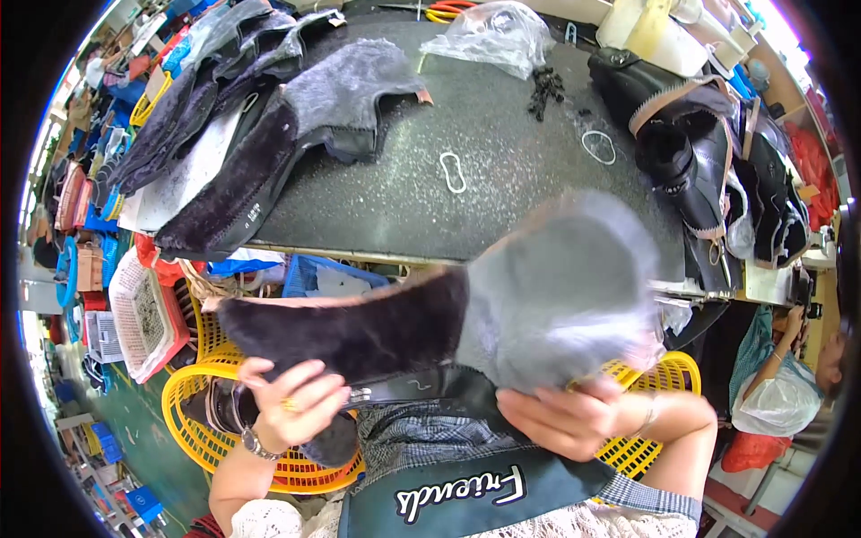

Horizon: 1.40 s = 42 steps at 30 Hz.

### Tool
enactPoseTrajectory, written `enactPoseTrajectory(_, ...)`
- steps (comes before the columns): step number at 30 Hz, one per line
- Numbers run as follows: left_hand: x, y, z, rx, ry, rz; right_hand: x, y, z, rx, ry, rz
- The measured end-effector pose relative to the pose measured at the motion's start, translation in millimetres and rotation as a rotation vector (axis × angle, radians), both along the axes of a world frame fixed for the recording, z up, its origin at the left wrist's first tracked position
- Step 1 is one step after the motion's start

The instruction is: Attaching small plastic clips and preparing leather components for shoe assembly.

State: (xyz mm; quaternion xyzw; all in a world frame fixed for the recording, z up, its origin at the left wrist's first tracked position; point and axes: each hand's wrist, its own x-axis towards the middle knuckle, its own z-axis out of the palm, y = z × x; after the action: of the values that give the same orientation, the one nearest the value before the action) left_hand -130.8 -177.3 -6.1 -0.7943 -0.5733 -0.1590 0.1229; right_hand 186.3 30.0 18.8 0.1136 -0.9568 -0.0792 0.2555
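A fur-lined boot upper (359, 327) is spread in front of me above my lap. Dark plush covers its left part; the wide grey lining on the right is smeared by motion. My left hand (300, 403) grips its lower left edge, near a strip that looks like a zipper. The lower edge of the grey part is pinched in my right hand (569, 417), whose thumb is partly hidden. Beyond it on the dark worktable (386, 211) lies a similar lined upper (296, 134), with several more stacked behind at the left.
White loops (453, 172) and a clear plastic bag (498, 36) lie on the table. Black boots (686, 161) crowd its right side. Yellow baskets (193, 430) stand at both sides of my lap. A white-and-red basket (148, 314) sits at the left. Another person (776, 377) is at the far right.
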Motion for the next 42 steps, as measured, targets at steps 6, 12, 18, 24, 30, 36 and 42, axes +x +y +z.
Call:
enactPoseTrajectory(6,75,82,-23,-0.349,0.031,-0.709,20,-39,-103,-1.248,-0.541,-0.161)
enactPoseTrajectory(12,113,116,-22,-0.175,-0.127,-0.806,-37,-6,-79,-2.016,0.132,-0.329)
enactPoseTrajectory(18,88,131,1,-0.353,-1.151,0.164,-46,-2,-71,-2.323,-0.043,-0.164)
enactPoseTrajectory(24,75,121,-10,-0.068,-0.955,0.061,-74,1,-63,-2.415,-0.115,-0.171)
enactPoseTrajectory(30,47,111,-16,-0.205,-1.159,-0.227,-75,5,-74,-2.531,0.18,-0.183)
enactPoseTrajectory(36,39,120,-7,-0.904,-1.922,0.03,-86,-2,-86,-3.007,0.037,0.281)
enactPoseTrajectory(42,50,121,-5,-0.779,-1.534,-0.155,-96,-21,-112,-2.981,0.017,0.314)
